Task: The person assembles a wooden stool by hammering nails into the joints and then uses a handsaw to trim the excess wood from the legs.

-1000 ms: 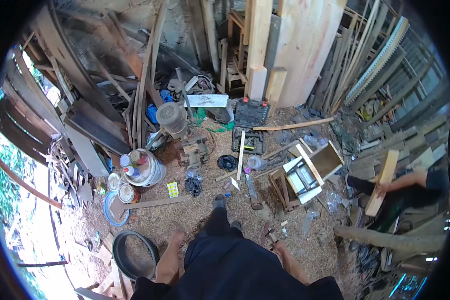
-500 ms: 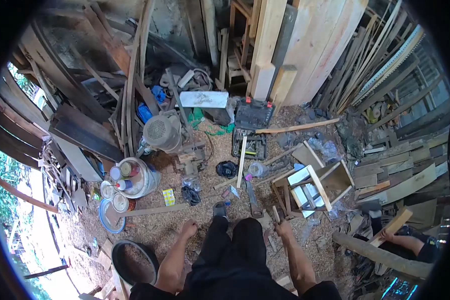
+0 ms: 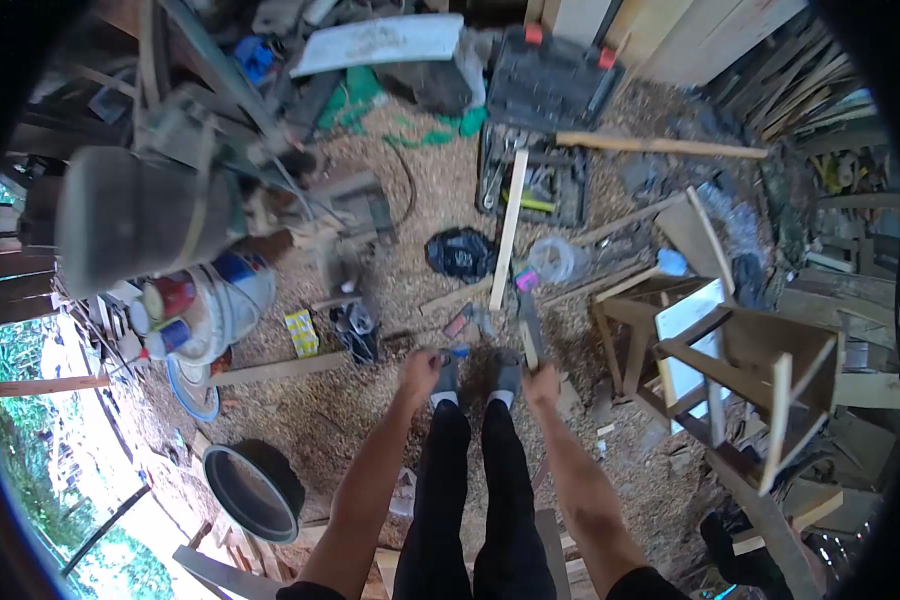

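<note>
My right hand [image 3: 541, 384] is closed around a narrow tool [image 3: 529, 340], which points forward and away from me; its exact type is hard to make out. Left of it, my left hand [image 3: 421, 371] is closed above the wood shavings, near my left shoe [image 3: 447, 375]; what it holds, if anything, is too small to name. A small blue object [image 3: 459, 351] lies just beside its fingers. Ahead of both hands, a pale wooden strip [image 3: 510, 230] reaches onto an open black tool case [image 3: 568, 190]. A black plastic bag [image 3: 459, 253] lies left of the strip.
A wooden frame [image 3: 760, 350] with a white panel stands at the right. On the left are a white bucket [image 3: 198, 330] with cans, a black tub [image 3: 255, 490] and a large grey machine [image 3: 140, 220]. A board [image 3: 280, 370] lies on the floor, and a person's dark clothing shows at lower right.
The view has shifted forward and down, so the floor items look larger. My hands are closer together, and the right hand's tool is now near the feet. The frame at right appears more tilted.
</note>
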Tool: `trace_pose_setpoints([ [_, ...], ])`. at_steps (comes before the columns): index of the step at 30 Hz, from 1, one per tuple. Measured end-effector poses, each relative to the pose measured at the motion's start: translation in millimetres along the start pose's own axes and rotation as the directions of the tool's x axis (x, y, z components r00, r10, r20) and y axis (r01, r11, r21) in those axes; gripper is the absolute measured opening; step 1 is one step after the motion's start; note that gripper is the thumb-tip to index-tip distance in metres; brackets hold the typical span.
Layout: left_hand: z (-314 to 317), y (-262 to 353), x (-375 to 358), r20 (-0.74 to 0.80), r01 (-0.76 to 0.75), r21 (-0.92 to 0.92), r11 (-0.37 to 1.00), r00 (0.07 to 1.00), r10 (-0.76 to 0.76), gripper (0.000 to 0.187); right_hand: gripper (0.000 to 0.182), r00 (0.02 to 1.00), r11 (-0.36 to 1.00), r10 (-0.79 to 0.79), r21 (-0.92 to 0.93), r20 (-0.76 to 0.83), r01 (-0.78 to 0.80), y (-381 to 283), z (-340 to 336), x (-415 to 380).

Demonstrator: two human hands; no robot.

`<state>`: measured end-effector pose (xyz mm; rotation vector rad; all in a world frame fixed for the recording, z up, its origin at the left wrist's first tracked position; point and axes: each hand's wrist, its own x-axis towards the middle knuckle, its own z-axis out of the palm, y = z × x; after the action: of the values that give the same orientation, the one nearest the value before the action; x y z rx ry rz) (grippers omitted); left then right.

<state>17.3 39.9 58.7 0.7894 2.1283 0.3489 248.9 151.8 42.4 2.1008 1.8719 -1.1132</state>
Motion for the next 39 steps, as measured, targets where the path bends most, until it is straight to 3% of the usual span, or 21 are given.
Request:
trace_pose_setpoints([
  [1,10,1,27,-0.03,0.0,0.021,1.0,1.0,0.001,0.016,0.031,0.998,0.998,-0.06,0.008,-0.016,0.06,-3,17,20],
  [2,24,-7,55,-0.092,-0.096,0.052,0.994,0.991,0.101,0.016,0.029,0.992,0.993,-0.119,0.016,-0.03,0.119,-10,29,37],
  [4,48,-21,105,-0.18,-0.245,0.107,0.964,0.948,0.261,0.016,0.029,0.983,0.948,-0.186,0.263,-0.006,0.181,-26,57,76],
  [6,67,-31,157,-0.228,-0.345,0.139,0.928,0.901,0.369,0.014,0.027,0.967,0.941,-0.253,0.224,-0.026,0.253,-44,83,112],
  [7,77,-38,180,-0.241,-0.389,0.154,0.908,0.877,0.416,0.013,0.028,0.975,0.948,-0.222,0.234,-0.006,0.217,-52,98,127],
  [11,89,-25,226,-0.329,-0.339,0.179,0.924,0.864,0.38,0.011,0.025,0.963,0.942,-0.269,0.201,-0.021,0.268,-76,141,168],
  [15,106,-29,254,-0.324,-0.293,0.201,0.935,0.881,0.346,0.01,0.02,0.951,0.947,-0.306,0.085,-0.045,0.309,-93,164,190],
  [18,108,-27,262,-0.335,-0.36,0.251,0.899,0.839,0.429,0.011,0.02,0.948,0.945,-0.316,0.069,-0.048,0.319,-100,173,198],
  [20,108,-26,270,-0.144,-0.338,0.359,0.87,0.901,0.41,0.013,0.02,0.96,0.958,-0.281,0.064,-0.006,0.281,-107,176,202],
  [27,111,-29,281,-0.09,-0.349,0.387,0.854,0.907,0.411,0.014,0.022,0.975,0.974,-0.221,-0.042,0.038,0.222,-113,188,213],
  [32,108,-39,278,-0.163,-0.456,0.226,0.861,0.853,0.495,0.013,0.022,0.966,0.966,-0.257,0.019,0.038,0.256,-109,183,208],
  [39,95,-36,276,-0.173,-0.464,0.092,0.881,0.864,0.473,0.016,0.024,0.949,0.949,-0.304,0.115,0.08,0.294,-103,177,203],
])
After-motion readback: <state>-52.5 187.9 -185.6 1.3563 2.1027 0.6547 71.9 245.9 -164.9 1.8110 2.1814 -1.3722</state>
